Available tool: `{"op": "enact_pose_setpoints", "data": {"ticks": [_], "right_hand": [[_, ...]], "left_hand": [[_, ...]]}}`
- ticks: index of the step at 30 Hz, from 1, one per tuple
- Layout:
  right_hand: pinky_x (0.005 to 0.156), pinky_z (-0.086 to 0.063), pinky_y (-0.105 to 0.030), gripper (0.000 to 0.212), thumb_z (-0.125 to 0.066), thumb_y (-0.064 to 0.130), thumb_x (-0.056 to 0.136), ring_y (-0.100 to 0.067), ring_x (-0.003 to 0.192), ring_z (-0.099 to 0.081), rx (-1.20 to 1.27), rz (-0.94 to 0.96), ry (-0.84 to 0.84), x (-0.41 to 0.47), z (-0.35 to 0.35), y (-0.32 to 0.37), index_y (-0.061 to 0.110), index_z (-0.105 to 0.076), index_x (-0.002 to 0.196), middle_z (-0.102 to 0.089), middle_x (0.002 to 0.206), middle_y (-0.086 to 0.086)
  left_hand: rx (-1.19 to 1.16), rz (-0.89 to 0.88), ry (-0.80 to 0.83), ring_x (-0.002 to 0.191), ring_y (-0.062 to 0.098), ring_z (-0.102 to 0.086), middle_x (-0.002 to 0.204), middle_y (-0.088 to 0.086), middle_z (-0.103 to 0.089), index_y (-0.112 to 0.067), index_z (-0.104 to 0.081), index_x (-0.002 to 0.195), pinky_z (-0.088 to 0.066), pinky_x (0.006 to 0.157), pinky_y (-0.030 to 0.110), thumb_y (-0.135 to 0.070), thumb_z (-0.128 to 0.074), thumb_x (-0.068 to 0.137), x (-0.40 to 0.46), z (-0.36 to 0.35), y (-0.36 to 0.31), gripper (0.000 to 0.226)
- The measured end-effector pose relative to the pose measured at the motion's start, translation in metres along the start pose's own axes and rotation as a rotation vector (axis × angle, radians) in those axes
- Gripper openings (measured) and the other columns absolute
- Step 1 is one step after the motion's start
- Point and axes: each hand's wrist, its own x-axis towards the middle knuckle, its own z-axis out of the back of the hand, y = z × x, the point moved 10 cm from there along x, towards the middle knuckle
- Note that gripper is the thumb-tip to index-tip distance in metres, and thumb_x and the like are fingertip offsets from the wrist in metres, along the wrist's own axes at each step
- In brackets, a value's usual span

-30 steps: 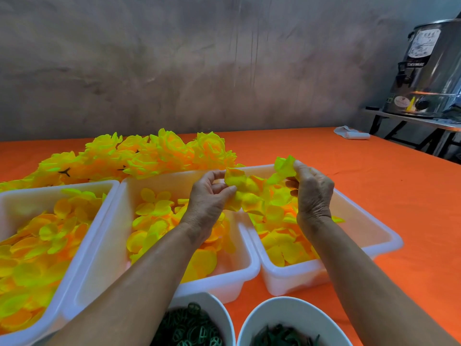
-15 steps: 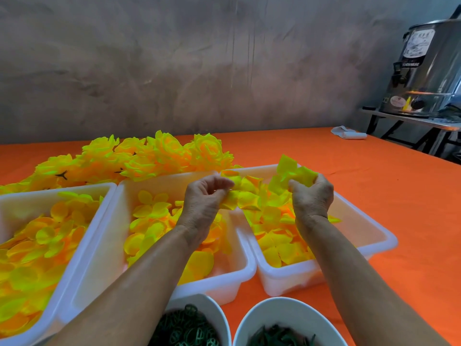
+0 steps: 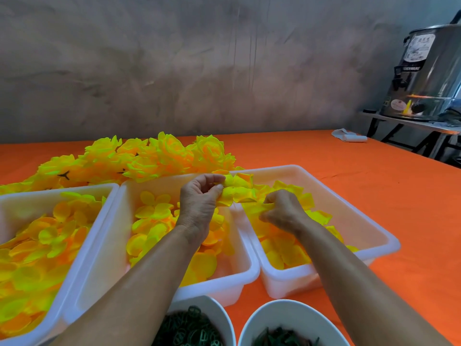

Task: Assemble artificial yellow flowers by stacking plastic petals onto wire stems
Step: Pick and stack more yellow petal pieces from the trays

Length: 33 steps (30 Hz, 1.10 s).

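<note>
A partly built flower (image 3: 237, 189) is held by the left hand (image 3: 199, 198) above the seam between the middle bin (image 3: 234, 283) and the right bin (image 3: 374, 236); thumb and fingertips are pinched on its left edge, so this hand is clamped on the flower; no wire stem can be made out among the petals, and its axis cannot be told.

The right hand (image 3: 282, 212) is lowered into the right bin, just right of and below the flower; its fingers are curled into the loose petals (image 3: 282, 253); a petal appears to be gripped, though how many is hidden by the knuckles.

Relation governing the coming move, as judged: the flower lies up and to the left of the right hand, near but apart; the right hand is the nearer to the petal supply, the left the holder; a picked petal would need to be carried up-left and its centre met with the flower's core.

Pose: both forearms are extended forward over the near bowls (image 3: 291, 318); the left wrist is raised, palm turned inward; the right wrist is dropped, back of hand uppermost.

Surroundings: a third bin (image 3: 109, 196) of petals is at the left; finished flowers (image 3: 159, 158) are heaped behind on the orange table (image 3: 374, 186).
</note>
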Motion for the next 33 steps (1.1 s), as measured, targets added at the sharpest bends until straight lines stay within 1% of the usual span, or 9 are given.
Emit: {"op": "enact_pose_setpoints", "data": {"ticks": [5, 8, 10, 16, 22, 25, 29, 31, 33], "right_hand": [[0.069, -0.039, -0.024, 0.042, -0.065, 0.003, 0.074, -0.021, 0.094, -0.055, -0.024, 0.172, 0.12, -0.004, -0.017, 0.017, 0.025, -0.058, 0.108, -0.06, 0.104, -0.006], [0.093, -0.044, -0.026, 0.067, -0.065, 0.012, 0.081, -0.021, 0.121, -0.05, -0.138, 0.21, 0.297, -0.007, -0.044, 0.018, 0.03, -0.04, 0.14, -0.053, 0.134, -0.005], [0.1, -0.041, -0.028, 0.061, -0.063, 0.02, 0.085, -0.021, 0.129, -0.045, -0.236, 0.228, 0.328, -0.008, -0.051, 0.017, 0.032, -0.041, 0.14, -0.049, 0.14, -0.003], [0.078, -0.04, -0.027, 0.026, -0.061, 0.028, 0.088, -0.028, 0.115, -0.053, -0.341, 0.286, 0.204, -0.013, -0.035, 0.027, 0.021, -0.064, 0.112, -0.062, 0.121, -0.01], [0.058, -0.031, -0.026, 0.022, -0.064, 0.016, 0.081, -0.019, 0.088, -0.055, -0.266, 0.287, 0.252, -0.027, 0.007, 0.034, 0.012, -0.069, 0.102, -0.056, 0.086, -0.005], [0.063, -0.035, -0.032, 0.018, -0.067, 0.018, 0.078, -0.023, 0.082, -0.054, -0.259, 0.327, 0.242, -0.041, 0.02, 0.036, 0.011, -0.071, 0.094, -0.059, 0.083, -0.009], [0.068, -0.044, -0.036, 0.021, -0.068, 0.024, 0.078, -0.034, 0.086, -0.057, -0.26, 0.4, 0.198, -0.055, 0.024, 0.041, 0.005, -0.068, 0.086, -0.063, 0.088, -0.02], [0.073, -0.046, -0.035, 0.021, -0.07, 0.023, 0.076, -0.031, 0.09, -0.06, -0.262, 0.416, 0.201, -0.058, 0.024, 0.042, 0.01, -0.071, 0.092, -0.066, 0.092, -0.015], [0.074, -0.045, -0.026, 0.033, -0.073, 0.02, 0.074, -0.023, 0.1, -0.061, -0.265, 0.402, 0.238, -0.063, 0.02, 0.039, 0.017, -0.07, 0.107, -0.069, 0.103, -0.006]], "left_hand": [[-0.005, -0.003, -0.01, 0.069, 0.012, -0.059, 0.078, 0.002, -0.064, -0.012, -0.064, 0.083, -0.051, 0.059, 0.017, 0.01, -0.055, 0.087, 0.002, 0.0, 0.001, 0.025], [-0.007, -0.004, 0.002, 0.071, 0.012, -0.061, 0.079, 0.002, -0.065, -0.013, -0.065, 0.083, -0.052, 0.059, 0.017, 0.01, -0.055, 0.087, 0.002, -0.001, 0.002, 0.025], [-0.005, 0.005, 0.012, 0.073, 0.012, -0.062, 0.081, 0.002, -0.066, -0.013, -0.065, 0.085, -0.053, 0.06, 0.018, 0.009, -0.055, 0.088, 0.002, -0.002, 0.004, 0.025], [0.003, 0.042, 0.06, 0.077, 0.015, -0.062, 0.091, 0.008, -0.066, -0.007, -0.064, 0.101, -0.052, 0.061, 0.017, 0.009, -0.054, 0.089, 0.002, -0.007, 0.005, 0.023], [0.05, 0.074, 0.127, 0.081, 0.02, -0.058, 0.093, 0.011, -0.061, 0.001, -0.056, 0.119, -0.05, 0.063, 0.021, 0.013, -0.051, 0.087, 0.004, -0.014, -0.001, 0.034], [0.097, 0.051, 0.15, 0.072, 0.013, -0.057, 0.084, 0.003, -0.059, -0.004, -0.055, 0.12, -0.049, 0.052, 0.014, 0.014, -0.052, 0.086, 0.006, -0.022, -0.012, 0.039], [0.128, 0.026, 0.179, 0.074, 0.011, -0.056, 0.089, 0.002, -0.056, -0.007, -0.051, 0.127, -0.048, 0.052, 0.013, 0.015, -0.051, 0.085, 0.004, -0.044, -0.023, 0.047], [0.165, 0.051, 0.199, 0.085, 0.014, -0.057, 0.101, 0.005, -0.055, -0.008, -0.047, 0.133, -0.05, 0.06, 0.014, 0.01, -0.052, 0.088, 0.003, -0.056, -0.019, 0.049], [0.254, 0.138, 0.29, 0.111, 0.022, -0.053, 0.125, 0.012, -0.047, -0.012, -0.038, 0.143, -0.048, 0.085, 0.026, -0.002, -0.054, 0.093, -0.001, -0.069, -0.005, 0.053]]}}
